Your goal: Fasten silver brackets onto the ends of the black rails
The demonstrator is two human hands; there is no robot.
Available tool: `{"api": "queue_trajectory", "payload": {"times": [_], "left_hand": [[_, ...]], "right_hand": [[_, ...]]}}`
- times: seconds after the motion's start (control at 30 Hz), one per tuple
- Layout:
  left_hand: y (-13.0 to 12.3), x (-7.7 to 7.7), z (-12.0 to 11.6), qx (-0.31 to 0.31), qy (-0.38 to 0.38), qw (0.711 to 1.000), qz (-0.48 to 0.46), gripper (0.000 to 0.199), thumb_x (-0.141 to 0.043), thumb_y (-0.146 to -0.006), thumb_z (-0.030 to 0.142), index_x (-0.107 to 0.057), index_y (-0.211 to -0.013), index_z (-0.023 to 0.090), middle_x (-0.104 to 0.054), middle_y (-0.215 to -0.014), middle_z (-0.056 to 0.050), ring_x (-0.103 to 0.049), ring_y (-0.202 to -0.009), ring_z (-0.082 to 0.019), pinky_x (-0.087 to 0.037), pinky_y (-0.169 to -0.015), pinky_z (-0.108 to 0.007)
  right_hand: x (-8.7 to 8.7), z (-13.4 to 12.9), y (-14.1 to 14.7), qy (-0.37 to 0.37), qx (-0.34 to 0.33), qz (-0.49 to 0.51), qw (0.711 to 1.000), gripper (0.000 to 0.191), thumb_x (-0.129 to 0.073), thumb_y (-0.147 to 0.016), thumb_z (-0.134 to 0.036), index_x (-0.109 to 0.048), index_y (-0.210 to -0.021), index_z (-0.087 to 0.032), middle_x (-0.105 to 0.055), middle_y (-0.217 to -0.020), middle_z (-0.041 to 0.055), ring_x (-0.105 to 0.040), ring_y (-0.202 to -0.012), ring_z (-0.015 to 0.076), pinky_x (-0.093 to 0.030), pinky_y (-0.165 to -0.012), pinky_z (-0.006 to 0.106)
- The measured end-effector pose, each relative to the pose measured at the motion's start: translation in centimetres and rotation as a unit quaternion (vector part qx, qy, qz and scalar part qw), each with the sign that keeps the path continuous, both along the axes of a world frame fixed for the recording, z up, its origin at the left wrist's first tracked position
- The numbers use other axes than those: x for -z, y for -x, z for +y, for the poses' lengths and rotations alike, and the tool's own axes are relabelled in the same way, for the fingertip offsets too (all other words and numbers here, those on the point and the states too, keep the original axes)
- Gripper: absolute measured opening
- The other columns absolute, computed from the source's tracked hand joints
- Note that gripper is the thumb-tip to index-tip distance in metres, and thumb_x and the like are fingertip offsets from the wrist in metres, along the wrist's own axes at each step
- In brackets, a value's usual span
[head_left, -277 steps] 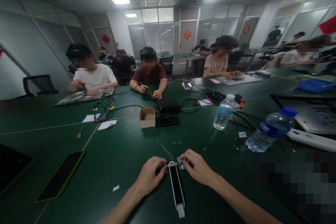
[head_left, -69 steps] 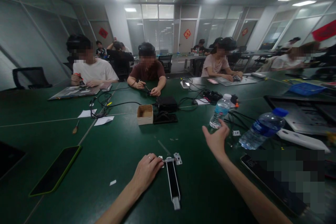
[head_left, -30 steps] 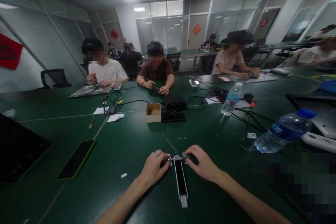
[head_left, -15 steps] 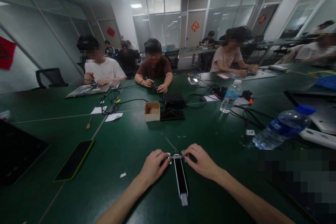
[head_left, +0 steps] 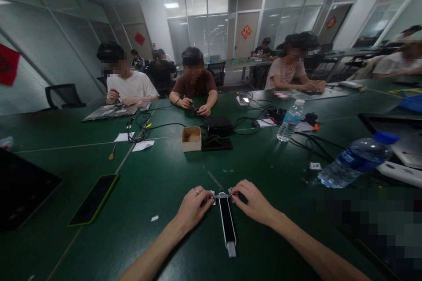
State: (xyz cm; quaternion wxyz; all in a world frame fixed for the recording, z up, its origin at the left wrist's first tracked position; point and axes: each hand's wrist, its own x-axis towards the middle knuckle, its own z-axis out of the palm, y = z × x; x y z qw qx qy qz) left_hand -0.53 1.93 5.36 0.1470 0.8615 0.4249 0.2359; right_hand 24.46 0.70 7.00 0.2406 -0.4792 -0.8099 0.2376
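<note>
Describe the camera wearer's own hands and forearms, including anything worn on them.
Both forearms are bare where they show, with no sleeve, watch or bracelet. The left hand wears a thin, silvery ring; no ring shows on the right hand. Neither hand is gloved.

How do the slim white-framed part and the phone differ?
The slim part has a whitish frame, while the phone has a green edge. The slim part is clearly narrower than the phone. The slim part's far end sits between the left grip and right grip; the phone lies apart from both. Both are elongated with dark faces.
</note>
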Motion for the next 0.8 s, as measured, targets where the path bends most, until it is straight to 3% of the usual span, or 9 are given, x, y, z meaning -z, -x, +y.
{"api": "queue_trajectory", "payload": {"times": [0.27,0.53,0.8], "left_hand": [[0.01,-0.03,-0.03,0.014,-0.017,1.000,-0.004,0.017,-0.049,-0.097,0.027,-0.063,-0.101,0.019,-0.062,-0.091,-0.004,-0.059,-0.079,-0.017,-0.049,-0.071,-0.027],[-0.05,0.50,0.09,0.017,-0.083,0.996,0.006,0.024,-0.044,-0.099,0.029,-0.065,-0.095,0.017,-0.063,-0.084,-0.005,-0.058,-0.075,-0.018,-0.048,-0.068,-0.029],[0.05,0.65,0.16,0.018,-0.091,0.996,0.010,0.017,-0.050,-0.097,0.028,-0.063,-0.097,0.017,-0.062,-0.084,-0.004,-0.058,-0.075,-0.017,-0.048,-0.067,-0.027]], "right_hand": [[-0.16,-0.08,0.04,-0.011,-0.001,-0.003,1.000,0.016,-0.050,-0.092,-0.021,-0.064,-0.099,-0.020,-0.063,-0.099,0.0064,-0.056,-0.091,0.0197,-0.047,-0.079,0.035],[0.08,-0.02,0.05,-0.012,-0.001,-0.003,1.000,0.015,-0.050,-0.092,-0.022,-0.063,-0.100,-0.020,-0.063,-0.099,0.0055,-0.056,-0.091,0.0193,-0.047,-0.078,0.035],[0.20,-0.08,-0.09,-0.002,-0.001,-0.009,1.000,0.016,-0.050,-0.093,-0.023,-0.063,-0.101,-0.021,-0.062,-0.101,0.0049,-0.056,-0.092,0.0185,-0.047,-0.079,0.034]]}}
